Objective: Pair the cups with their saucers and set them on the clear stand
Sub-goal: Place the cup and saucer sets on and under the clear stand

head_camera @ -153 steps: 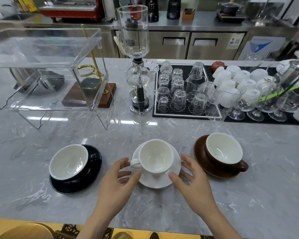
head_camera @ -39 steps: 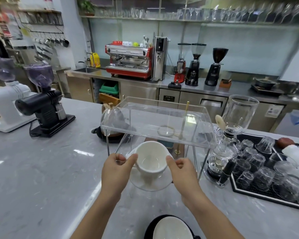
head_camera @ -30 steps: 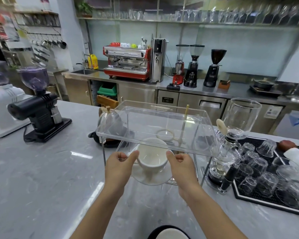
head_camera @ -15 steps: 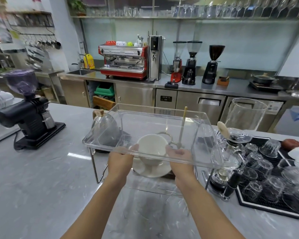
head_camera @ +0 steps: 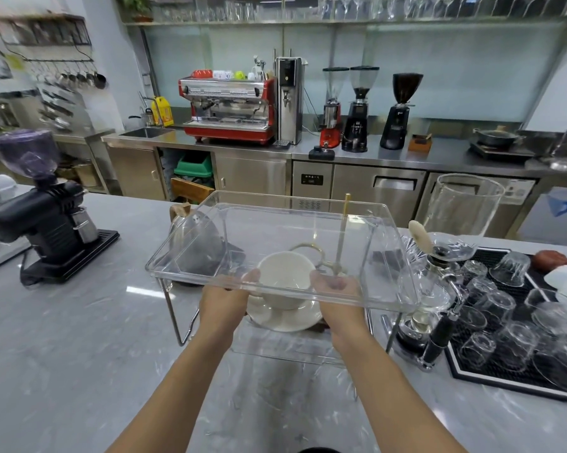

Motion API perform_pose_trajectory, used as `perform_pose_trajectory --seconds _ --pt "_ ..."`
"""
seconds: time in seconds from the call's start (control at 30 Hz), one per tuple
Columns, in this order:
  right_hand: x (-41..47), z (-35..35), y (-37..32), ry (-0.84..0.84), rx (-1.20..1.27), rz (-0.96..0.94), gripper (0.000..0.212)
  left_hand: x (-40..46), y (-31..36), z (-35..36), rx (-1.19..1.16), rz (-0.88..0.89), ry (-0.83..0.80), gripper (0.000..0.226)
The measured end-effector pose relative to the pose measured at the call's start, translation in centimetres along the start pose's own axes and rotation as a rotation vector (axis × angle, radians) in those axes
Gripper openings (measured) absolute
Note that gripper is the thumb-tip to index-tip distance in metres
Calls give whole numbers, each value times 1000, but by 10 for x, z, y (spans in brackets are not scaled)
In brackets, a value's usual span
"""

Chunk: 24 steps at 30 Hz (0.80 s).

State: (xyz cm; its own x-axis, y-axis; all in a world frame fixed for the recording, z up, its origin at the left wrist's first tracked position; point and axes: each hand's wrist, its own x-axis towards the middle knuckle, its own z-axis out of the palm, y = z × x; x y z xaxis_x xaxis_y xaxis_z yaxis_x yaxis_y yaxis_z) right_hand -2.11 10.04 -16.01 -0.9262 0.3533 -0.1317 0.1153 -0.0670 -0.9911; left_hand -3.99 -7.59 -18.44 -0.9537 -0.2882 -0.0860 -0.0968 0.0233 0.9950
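White cup (head_camera: pixel 283 278) on saucer (head_camera: pixel 283 320), entering the clear stand (head_camera: pixel 390 291).
Left hand (head_camera: pixel 224 297) and right hand (head_camera: pixel 337 294) grip opposite saucer rims (glazed, breakable; the cup sits loose).

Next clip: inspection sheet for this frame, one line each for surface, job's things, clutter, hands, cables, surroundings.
Surface: grey marble counter, glossy.
Job's things: white cup sits on white saucer, under the top tray of the clear stand; whether it rests on the lower shelf cannot be told.
Clutter: black grinder, siphon brewer, upturned glasses on a black mat.
Hands: left hand and right hand hold the saucer's edges.
Cables: nothing seen on the counter.
Surroundings: red espresso machine, steel cabinets behind.
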Motion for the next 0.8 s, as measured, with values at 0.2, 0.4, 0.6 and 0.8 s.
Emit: perform_pose_trajectory --seconds 0.2,0.4,0.6,0.8 --pt "-3 -1 0 49 -46 -38 21 -6 1 0 45 47 60 52" --pt "-18 -1 0 49 -263 -325 25 -32 9 4 346 403 179 18" --pt "-67 -21 3 -191 -529 -642 37 -88 -9 -10 380 640 88 18" --pt "-98 -52 24 -275 -632 -713 40 -140 -38 -22 333 607 -36 32"
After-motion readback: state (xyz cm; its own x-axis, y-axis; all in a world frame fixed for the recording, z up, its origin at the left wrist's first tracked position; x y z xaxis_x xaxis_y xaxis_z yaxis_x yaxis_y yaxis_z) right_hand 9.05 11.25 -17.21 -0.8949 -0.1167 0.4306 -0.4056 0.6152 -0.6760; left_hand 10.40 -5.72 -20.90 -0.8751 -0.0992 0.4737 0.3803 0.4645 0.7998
